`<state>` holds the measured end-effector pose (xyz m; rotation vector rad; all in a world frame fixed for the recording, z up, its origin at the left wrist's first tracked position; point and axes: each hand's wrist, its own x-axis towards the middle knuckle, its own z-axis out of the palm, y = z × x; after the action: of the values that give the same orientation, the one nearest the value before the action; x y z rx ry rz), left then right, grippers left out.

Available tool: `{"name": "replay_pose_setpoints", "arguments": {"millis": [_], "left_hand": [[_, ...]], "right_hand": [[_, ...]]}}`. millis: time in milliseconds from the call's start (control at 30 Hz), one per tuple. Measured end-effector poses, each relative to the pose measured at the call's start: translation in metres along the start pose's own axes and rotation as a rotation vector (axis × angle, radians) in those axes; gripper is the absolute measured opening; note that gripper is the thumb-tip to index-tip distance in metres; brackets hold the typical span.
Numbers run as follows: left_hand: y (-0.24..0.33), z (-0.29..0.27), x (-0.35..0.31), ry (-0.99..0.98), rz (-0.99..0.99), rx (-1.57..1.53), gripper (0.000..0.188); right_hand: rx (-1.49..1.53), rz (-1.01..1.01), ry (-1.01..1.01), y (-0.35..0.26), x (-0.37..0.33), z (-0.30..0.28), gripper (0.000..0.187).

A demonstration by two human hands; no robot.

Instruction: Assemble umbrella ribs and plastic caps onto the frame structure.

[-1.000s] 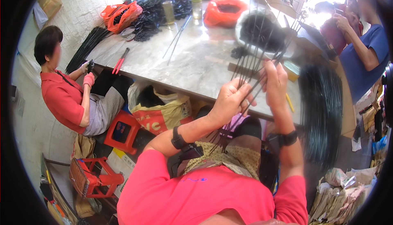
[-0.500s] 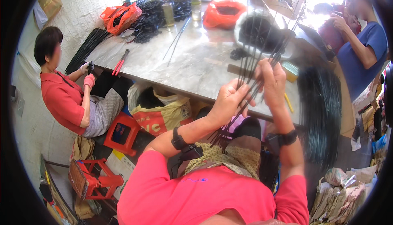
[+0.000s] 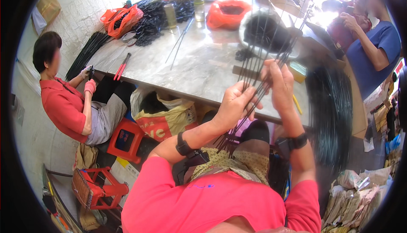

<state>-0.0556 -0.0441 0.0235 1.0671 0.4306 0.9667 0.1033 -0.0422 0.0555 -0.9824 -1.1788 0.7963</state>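
Note:
A loose, fanned bunch of long thin black rods (image 3: 229, 142) slants up from my lap past the table's near edge. My left hand (image 3: 237, 101) is closed round the bunch below its middle, thumb pressed on the rods. Just above and to the right, my right hand (image 3: 280, 82) has its fingers bent against the same rods, pinching some of them. Their upper ends spread apart and blur against the bright background. A thick pile of similar black rods (image 3: 328, 114) hangs over the table edge to my right.
On the stone-topped table (image 3: 199, 67) lie red-handled pliers (image 3: 122, 67), a white sack of black pieces (image 3: 263, 29), a red bag (image 3: 229, 15) and a yellow-handled tool (image 3: 297, 104). A gloved co-worker (image 3: 63, 101) sits left; another (image 3: 375, 55) is at the right. Red stools (image 3: 125, 140) stand lower left.
The view has shifted slightly. Both hands stay on the rods in nearly the same place, with the right fingers moved a little along the bunch.

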Motion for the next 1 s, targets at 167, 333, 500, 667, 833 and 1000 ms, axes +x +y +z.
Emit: {"name": "replay_pose_setpoints", "arguments": {"millis": [167, 333, 500, 667, 833, 1000], "left_hand": [[-0.002, -0.001, 0.0, -0.003, 0.0, 0.0, 0.023], [-0.005, -0.001, 0.001, -0.016, 0.0, -0.022, 0.024], [-0.008, -0.001, 0.002, -0.045, -0.002, 0.006, 0.024], [-0.005, -0.001, 0.0, -0.077, -0.009, 0.012, 0.025], [-0.004, 0.0, -0.002, -0.115, -0.05, 0.019, 0.028], [-0.001, 0.001, -0.004, -0.136, -0.061, 0.047, 0.031]], "right_hand": [[-0.003, -0.01, -0.001, 0.002, 0.0, -0.001, 0.027], [-0.014, -0.009, 0.03, 0.007, 0.003, -0.002, 0.023], [-0.057, 0.009, 0.059, 0.001, 0.003, 0.003, 0.021], [-0.042, 0.038, 0.081, -0.003, 0.005, 0.006, 0.02], [0.003, 0.026, 0.06, 0.005, 0.006, 0.003, 0.018], [0.026, 0.07, 0.001, 0.0, 0.003, 0.004, 0.017]]}}
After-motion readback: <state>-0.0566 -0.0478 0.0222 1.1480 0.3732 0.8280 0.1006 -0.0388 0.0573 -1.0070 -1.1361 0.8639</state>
